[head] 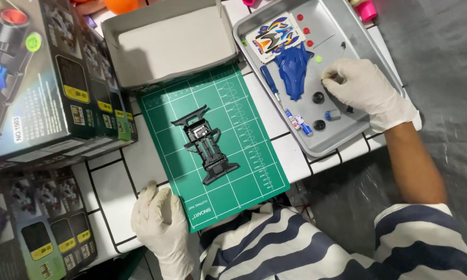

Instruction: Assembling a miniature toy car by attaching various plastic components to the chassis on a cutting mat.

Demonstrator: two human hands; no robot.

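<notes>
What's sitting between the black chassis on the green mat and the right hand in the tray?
In the head view, between the black chassis and the right hand lie a blue screwdriver, a blue car body shell and a small black wheel, all in the metal tray.

Right hand [365, 91] fingers [333, 77] hide small part; pink item [367, 9], kit boxes [31, 78] cut by edges.

Small dark part [335, 78] in metal tray [347, 21]; green cutting mat [244, 171] flat.
</notes>
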